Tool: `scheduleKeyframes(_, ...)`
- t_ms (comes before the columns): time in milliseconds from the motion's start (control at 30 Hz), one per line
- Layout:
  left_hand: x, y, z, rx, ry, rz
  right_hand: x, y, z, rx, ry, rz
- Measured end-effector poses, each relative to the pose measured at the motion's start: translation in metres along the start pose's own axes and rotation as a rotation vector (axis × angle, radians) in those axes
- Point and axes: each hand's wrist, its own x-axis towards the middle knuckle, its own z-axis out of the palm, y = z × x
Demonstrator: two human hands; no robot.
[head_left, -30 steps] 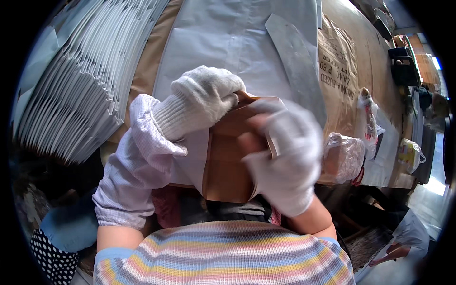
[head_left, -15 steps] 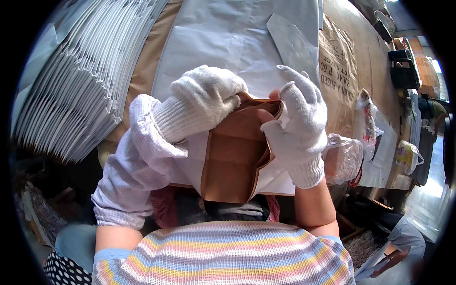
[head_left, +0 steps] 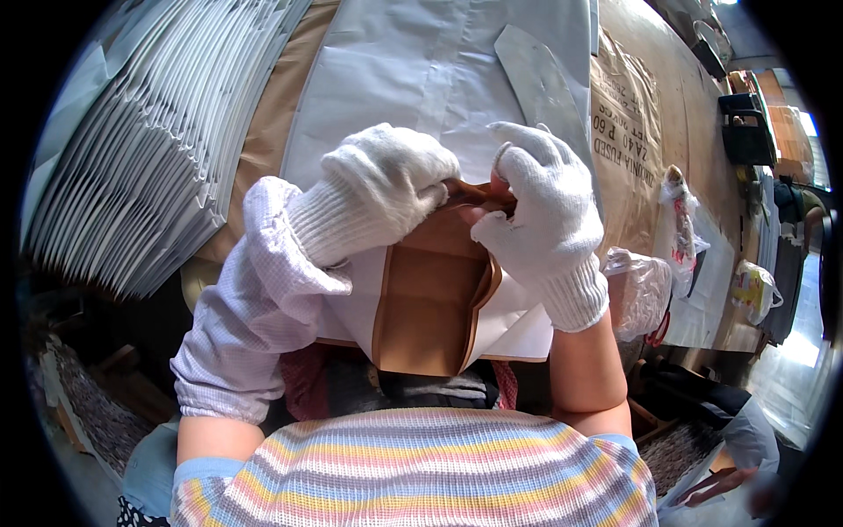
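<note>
One brown bag (head_left: pixel 432 303) is held at frame centre, its top edge pinched by the left hand (head_left: pixel 382 171) and the right hand (head_left: pixel 549 198), apparently to steady it; a white sheet (head_left: pixel 399 79) is spread beneath, a paper stack (head_left: pixel 167 149) placed upper left.

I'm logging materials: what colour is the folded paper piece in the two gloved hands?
Brown; the folded paper piece shows best in the head view.

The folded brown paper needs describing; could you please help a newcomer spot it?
Find the white sheet. Over its near edge, the left hand and right hand, both gloved, hold the folded brown paper. Its dark brown stands out against the white.
</note>
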Motion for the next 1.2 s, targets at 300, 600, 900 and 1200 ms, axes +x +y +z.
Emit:
scheduleKeyframes(300, 0.003, -0.002, 0.003, -0.019, 0.005, 0.006, 0.006, 0.014, 0.012, 0.056, -0.082, -0.063)
scheduleKeyframes(600, 0.023, -0.002, -0.001, -0.078, -0.192, -0.123, 0.005, 0.018, 0.025, 0.203, -0.052, 0.007)
scheduleKeyframes(900, 0.029, -0.009, -0.001, -0.202, -0.184, -0.278, -0.007, 0.007, 0.038, -0.027, 0.196, -0.167)
scheduleKeyframes(1200, 0.039, -0.036, 0.027, -0.103, -0.127, -0.37, -0.062, -0.032, 0.047, 0.05, 0.043, -0.168)
